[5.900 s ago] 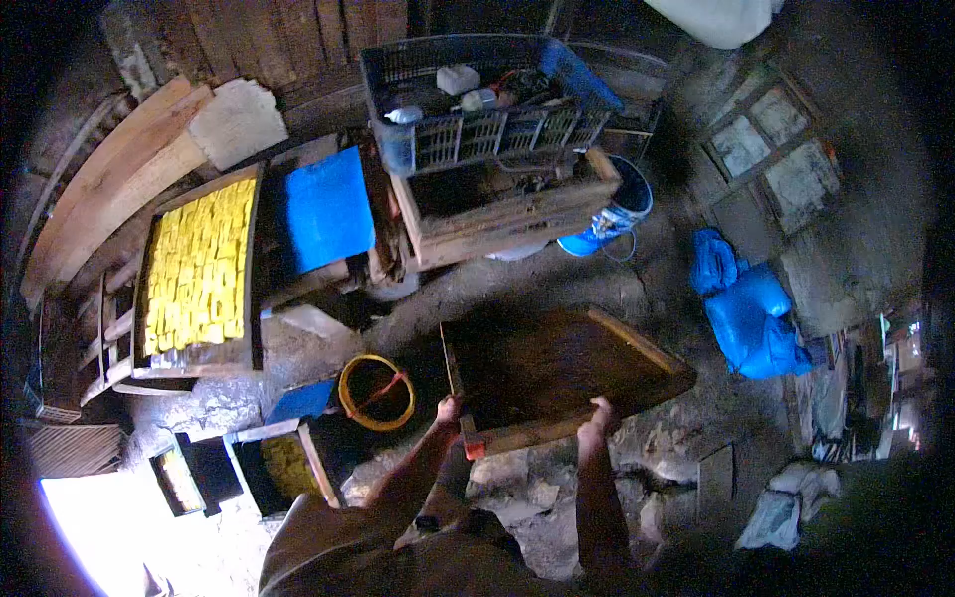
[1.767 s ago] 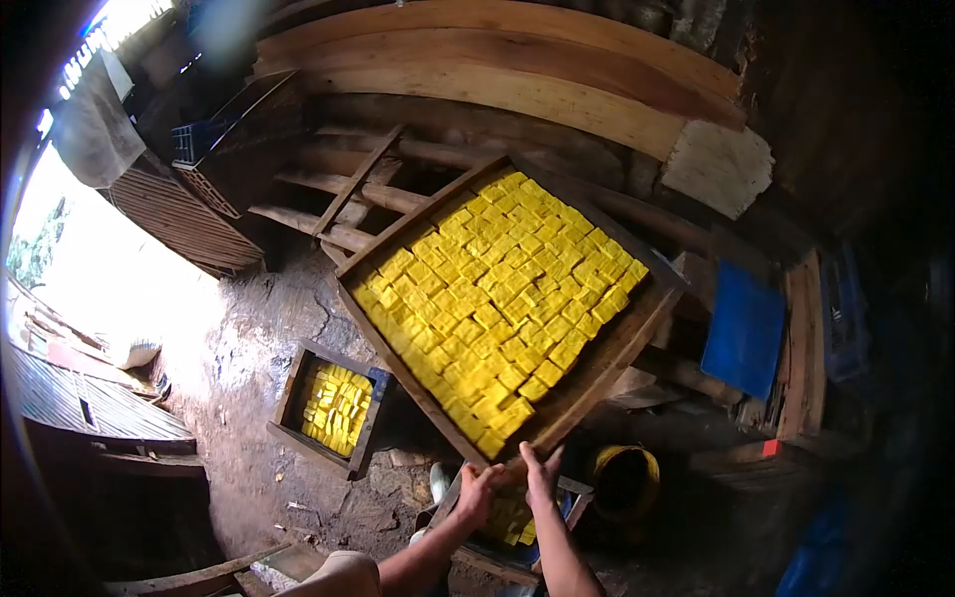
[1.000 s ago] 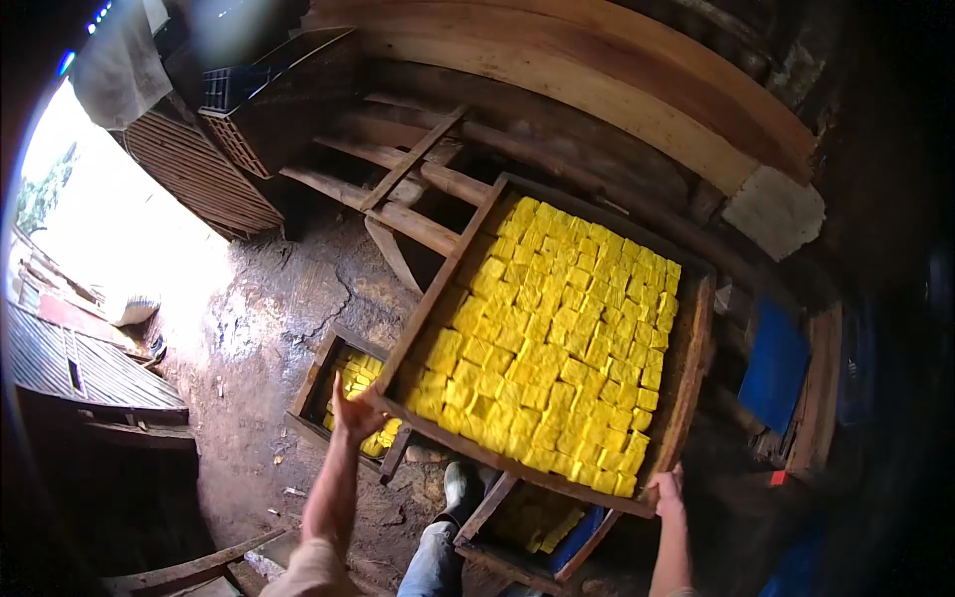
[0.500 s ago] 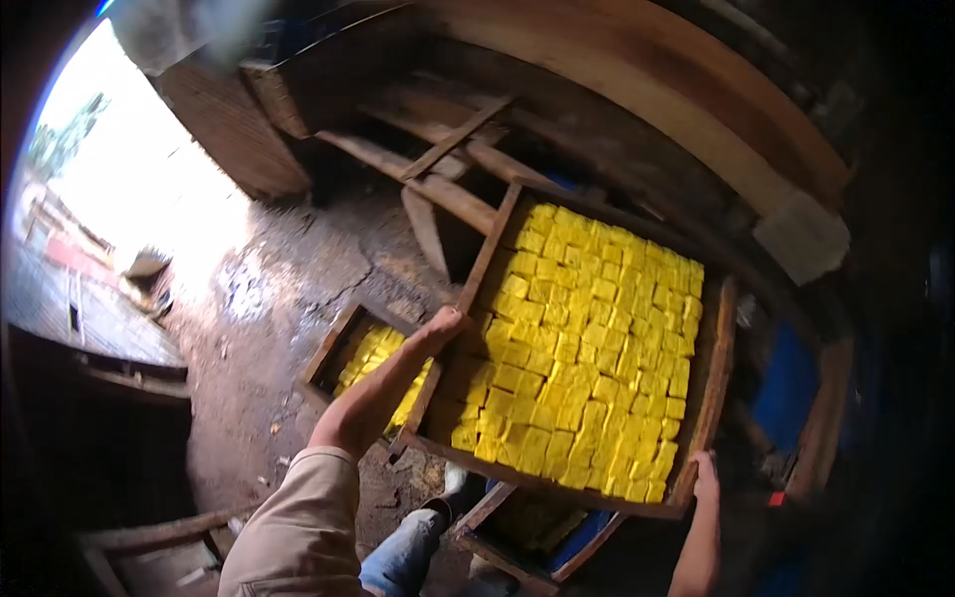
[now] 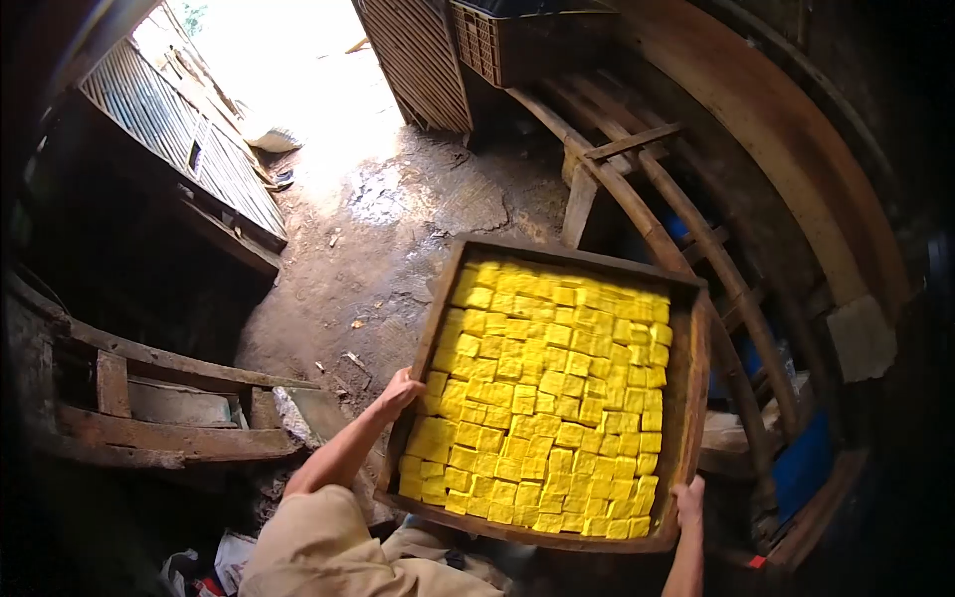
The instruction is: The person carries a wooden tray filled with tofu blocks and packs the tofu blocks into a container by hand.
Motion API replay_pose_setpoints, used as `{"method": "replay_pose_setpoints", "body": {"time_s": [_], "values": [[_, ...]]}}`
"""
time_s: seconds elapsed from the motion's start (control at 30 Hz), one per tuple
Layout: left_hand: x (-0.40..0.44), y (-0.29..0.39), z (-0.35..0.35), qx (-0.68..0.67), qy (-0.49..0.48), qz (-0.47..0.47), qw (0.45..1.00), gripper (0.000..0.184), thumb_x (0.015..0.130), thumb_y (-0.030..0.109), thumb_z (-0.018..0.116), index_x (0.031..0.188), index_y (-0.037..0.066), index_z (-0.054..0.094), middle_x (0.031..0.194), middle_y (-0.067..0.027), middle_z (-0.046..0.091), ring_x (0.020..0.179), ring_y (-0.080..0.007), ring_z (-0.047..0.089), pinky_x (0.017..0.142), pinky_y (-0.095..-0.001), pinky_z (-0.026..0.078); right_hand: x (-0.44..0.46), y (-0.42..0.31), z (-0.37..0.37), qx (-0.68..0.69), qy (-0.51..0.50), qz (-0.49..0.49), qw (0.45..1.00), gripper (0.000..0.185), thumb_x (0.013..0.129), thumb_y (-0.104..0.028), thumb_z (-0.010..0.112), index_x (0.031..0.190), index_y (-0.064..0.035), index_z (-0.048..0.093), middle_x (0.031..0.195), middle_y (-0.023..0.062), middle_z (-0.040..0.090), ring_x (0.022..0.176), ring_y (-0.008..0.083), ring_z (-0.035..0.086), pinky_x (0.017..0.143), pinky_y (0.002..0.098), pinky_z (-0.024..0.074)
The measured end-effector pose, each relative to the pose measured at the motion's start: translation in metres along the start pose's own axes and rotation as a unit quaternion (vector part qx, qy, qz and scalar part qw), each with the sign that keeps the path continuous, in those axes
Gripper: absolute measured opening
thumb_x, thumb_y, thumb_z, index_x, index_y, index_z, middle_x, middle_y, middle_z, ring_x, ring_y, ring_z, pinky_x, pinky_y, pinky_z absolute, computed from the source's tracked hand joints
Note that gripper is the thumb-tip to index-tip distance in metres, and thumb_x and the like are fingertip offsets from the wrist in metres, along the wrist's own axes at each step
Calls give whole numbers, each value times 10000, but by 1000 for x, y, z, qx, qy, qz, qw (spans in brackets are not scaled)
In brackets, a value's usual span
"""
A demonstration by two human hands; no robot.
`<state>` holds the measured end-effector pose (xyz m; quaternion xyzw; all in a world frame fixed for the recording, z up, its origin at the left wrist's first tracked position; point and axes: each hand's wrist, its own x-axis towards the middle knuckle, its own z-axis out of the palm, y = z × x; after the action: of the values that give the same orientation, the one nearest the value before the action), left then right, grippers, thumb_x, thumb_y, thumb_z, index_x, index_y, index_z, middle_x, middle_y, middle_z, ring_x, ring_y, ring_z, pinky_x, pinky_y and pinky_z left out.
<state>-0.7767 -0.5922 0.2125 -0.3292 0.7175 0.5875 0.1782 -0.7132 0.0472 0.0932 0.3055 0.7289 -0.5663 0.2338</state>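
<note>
Between my two hands is a large square wooden tray [image 5: 428, 323], packed with rows of bright yellow blocks [image 5: 542, 398] that look like tofu. My left hand [image 5: 400, 390] is closed around the tray's left side, about halfway down. Near the lower right corner, my right hand [image 5: 688, 497] grips the right side. The tray tilts slightly in view, and the blocks lie flat inside it. The undersides of both hands' grips are hidden by the wood.
A bamboo rail frame [image 5: 637, 214] runs along the right, with a crate [image 5: 477, 45] at its far end. Wooden framing [image 5: 179, 438] stands at the left. The wet earth floor [image 5: 398, 229] leads toward a bright doorway. A blue sheet [image 5: 803, 466] hangs low on the right.
The tray has come away from the bamboo rails and moved left and down with both hands on it. My view has turned right-side up, and the smaller tray of yellow blocks is out of sight.
</note>
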Motion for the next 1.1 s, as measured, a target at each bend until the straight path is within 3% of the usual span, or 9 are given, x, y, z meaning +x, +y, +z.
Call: {"method": "replay_pose_setpoints", "body": {"time_s": [0.07, 0.17, 0.2, 0.27, 0.37, 0.6, 0.77, 0.97, 1.1], "values": [[-4, -22, -17, 30, 63, -9, 998, 343, 667, 62, 562, 996, -17, 615, 815, -25, 616, 701, -163, 566, 632, -295, 464, 38, -50, 10, -9, -77, -45, 996, 376, 664, -4, 550, 1023, 77, 624, 919, 101, 665, 822, 215, 635, 754, 330, 507], [-19, -19, -13, -21, 79, -31, 996, 374, 650, 57, 548, 1011, -25, 599, 870, -54, 617, 712, -172, 569, 639, -299, 467, 88, -106, 25, -19, -107, -101, 989, 371, 660, -25, 562, 1013, 58, 641, 925, 88, 663, 851, 205, 621, 766, 337, 496], [-27, -2, 12, -19, 77, -32, 996, 381, 648, 58, 547, 1017, -25, 595, 881, -60, 618, 712, -174, 572, 639, -299, 469, 89, -112, -1, -3, -100, -131, 986, 394, 657, -28, 563, 1032, 64, 645, 941, 87, 674, 871, 199, 627, 772, 336, 497], [-37, -4, 17, -55, 97, -30, 993, 399, 644, 62, 545, 1031, -24, 589, 893, -66, 622, 715, -177, 579, 640, -298, 473, 109, -141, 1, -79, -126, -116, 982, 419, 661, -46, 576, 1059, 64, 650, 975, 115, 697, 902, 219, 643, 800, 341, 500], [-54, 21, 43, -107, 124, -26, 986, 431, 640, 70, 540, 1058, -22, 583, 897, -59, 632, 726, -173, 598, 659, -289, 488, 133, -150, 5, -182, -95, -137, 969, 457, 667, -68, 598, 1108, 44, 642, 1023, 173, 699, 952, 263, 659, 833, 361, 501], [-34, -32, 53, -151, 112, 37, 981, 408, 639, 75, 551, 1038, -9, 567, 877, -33, 617, 731, -161, 595, 669, -275, 481, 145, -155, 1, -236, -7, -105, 966, 465, 680, -38, 618, 1141, 25, 630, 1083, 231, 678, 1039, 351, 647, 898, 383, 493], [-55, -11, 73, -162, 128, 47, 977, 561, 643, 236, 659, 1138, -4, 550, 949, -8, 604, 784, -148, 579, 685, -282, 470, 147, -174, -3, -235, 17, -120, 964, 419, 720, -48, 607, 1136, -13, 645, 1089, 226, 669, 1043, 366, 637, 888, 397, 495], [-48, -22, 79, -202, 119, 62, 970, 537, 656, 212, 652, 1142, 12, 543, 943, -9, 598, 764, -145, 572, 686, -282, 474, 145, -174, -8, -255, 20, -101, 961, 443, 729, -29, 587, 1170, -39, 633, 1096, 220, 668, 1057, 369, 628, 894, 401, 494], [-46, -19, 69, -153, 130, -2, 980, 489, 670, 116, 579, 1145, 9, 535, 917, -10, 591, 759, -161, 582, 682, -281, 479, 134, -185, -7, -255, 48, -119, 958, 449, 738, -21, 573, 1184, -34, 622, 1113, 228, 657, 1092, 377, 606, 919, 417, 488]]}}
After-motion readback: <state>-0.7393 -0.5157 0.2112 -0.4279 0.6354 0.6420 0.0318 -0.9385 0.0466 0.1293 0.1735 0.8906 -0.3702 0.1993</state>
